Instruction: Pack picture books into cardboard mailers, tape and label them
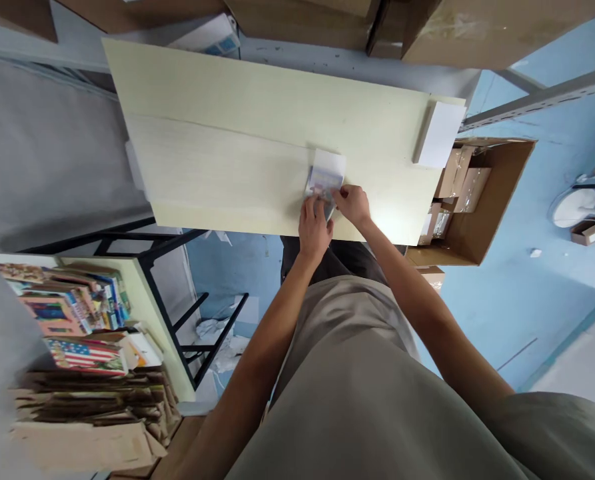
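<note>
A small packet [326,179], printed in pale purple with some pink, lies at the near edge of the cream tabletop [217,87]. A white sheet or flap [330,161] sticks out at its far end; whether it is part of the packet I cannot tell. My left hand [316,228] grips the packet's near end, its fingers bent over the top. At the packet's right edge, my right hand [352,204] pinches with thumb and forefinger. The fingers cover the near part of the packet.
A white stack or box [440,135] sits at the table's right end. Beside it stands an open carton [502,200] with smaller brown boxes. Large cartons [307,23] line the shelf behind. On a side table at lower left are books [77,300] and folded cardboard [87,443].
</note>
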The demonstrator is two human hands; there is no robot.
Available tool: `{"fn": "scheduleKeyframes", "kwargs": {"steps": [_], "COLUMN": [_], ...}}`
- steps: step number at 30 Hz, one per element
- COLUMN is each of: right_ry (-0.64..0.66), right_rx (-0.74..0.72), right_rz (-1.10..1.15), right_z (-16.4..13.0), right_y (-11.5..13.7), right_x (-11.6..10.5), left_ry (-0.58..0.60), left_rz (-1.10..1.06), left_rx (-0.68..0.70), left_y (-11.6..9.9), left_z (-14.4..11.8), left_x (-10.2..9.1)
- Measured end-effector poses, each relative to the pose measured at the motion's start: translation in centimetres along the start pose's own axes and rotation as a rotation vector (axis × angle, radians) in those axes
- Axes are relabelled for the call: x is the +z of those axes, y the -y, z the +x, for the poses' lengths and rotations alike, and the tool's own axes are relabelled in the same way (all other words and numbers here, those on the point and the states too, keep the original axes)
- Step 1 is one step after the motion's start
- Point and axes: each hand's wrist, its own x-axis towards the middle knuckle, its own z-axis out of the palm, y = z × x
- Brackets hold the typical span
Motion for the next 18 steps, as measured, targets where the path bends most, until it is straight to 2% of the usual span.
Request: {"fn": "scheduleKeyframes", "kwargs": {"steps": [3, 5, 6, 8, 10, 12, 14, 16, 18], "right_ry": [-0.035, -0.059, -0.032, 0.103, 0.250, 0.327, 0.325, 0.250, 0.098], "right_rx": [-0.125, -0.311, -0.422, -0.612, -0.711, -0.736, -0.722, -0.681, -0.625], "right_rz": [-0.201, -0.289, -0.309, -0.325, -0.328, -0.329, -0.334, -0.332, -0.302], "right_z": [-0.5, -0.4, -0.1, 1.0, 3.0, 5.5, 8.0, 10.3, 12.0], "right_y": [0.1, 0.5, 0.7, 1.4, 2.2, 2.8, 3.2, 3.2, 2.9], "right_x": [-2.3, -3.7, -4.2, -4.7, -4.6, -4.3, -3.8, -3.4, -2.9], "left_ry": [-0.025, -0.031, -0.031, -0.033, -0.052, -0.089, -0.125, -0.152, -0.166], "left_rz": [-0.080, -0.126, -0.147, -0.182, -0.210, -0.238, -0.278, -0.324, -0.360], "left_rx": [0.011, 0.012, 0.009, 0.006, 0.006, -0.003, -0.032, -0.081, -0.131], "left_y": [0.2, 0.3, 0.2, 0.0, -0.4, -0.7, -0.9, -0.7, -0.4], "left_z": [0.2, 0.5, 0.6, 0.6, 0.3, 0.0, -0.4, -0.9, -1.4], "left_x": [0.5, 0.5, 0.4, 0.2, 0.2, 0.2, 0.3, 0.2, 0.0]}}
